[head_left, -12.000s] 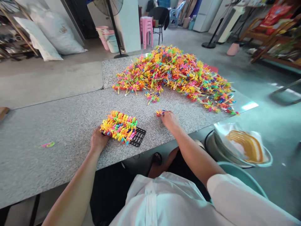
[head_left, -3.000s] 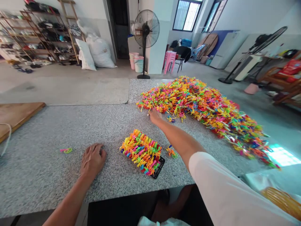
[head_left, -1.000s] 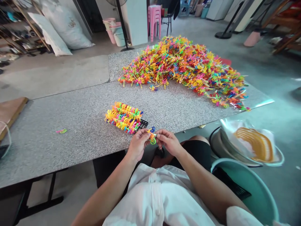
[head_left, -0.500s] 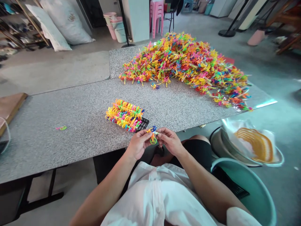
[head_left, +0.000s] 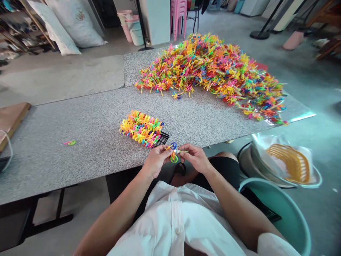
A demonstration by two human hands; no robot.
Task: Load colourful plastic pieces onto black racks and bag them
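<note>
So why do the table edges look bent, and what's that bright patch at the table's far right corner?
In the head view the wide lens bows the granite table and stretches the corners. The bright patch is glare, seemingly daylight, on the polished top. The left hand and right hand pinching the small coloured piece look sharp; the heap of coloured pieces is evenly lit, with soft shadows.

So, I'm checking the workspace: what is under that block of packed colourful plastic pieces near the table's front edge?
A black plastic grid tray sticks out at the block's right end; the rest is covered.
</note>
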